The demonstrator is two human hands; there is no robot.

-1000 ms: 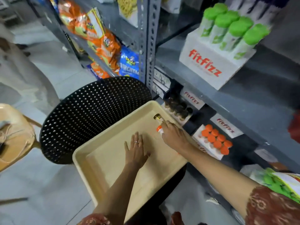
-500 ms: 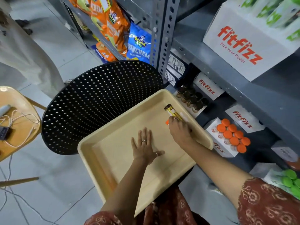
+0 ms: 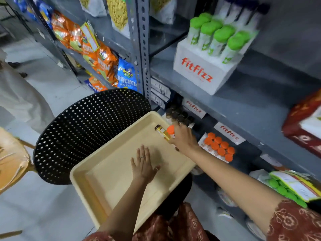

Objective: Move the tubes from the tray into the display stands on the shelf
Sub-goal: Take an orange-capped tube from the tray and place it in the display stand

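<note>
Head view: right hand (image 3: 184,140) clamps two tubes (image 3: 165,132) at the tray's (image 3: 97,185) 1 o'clock corner; left hand (image 3: 143,165) lies flat, fingers apart. Risk: holding two together, one may slip before reaching the stands (image 3: 205,143).

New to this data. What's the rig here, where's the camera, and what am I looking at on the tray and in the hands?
There is no robot: a person works with bare hands, and the single wide-angle camera sits on their head, looking down and forward. The left hand lies flat and open on the floor of a beige tray, which sits on a black perforated chair. The right hand grips two tubes at the tray's far corner: one with an orange cap, one with a dark cap. The rest of the tray looks bare. Beside it, a low shelf holds white "fitfizz" display stands, one filled with orange-capped tubes. A higher shelf has a stand of green-capped tubes.
</note>
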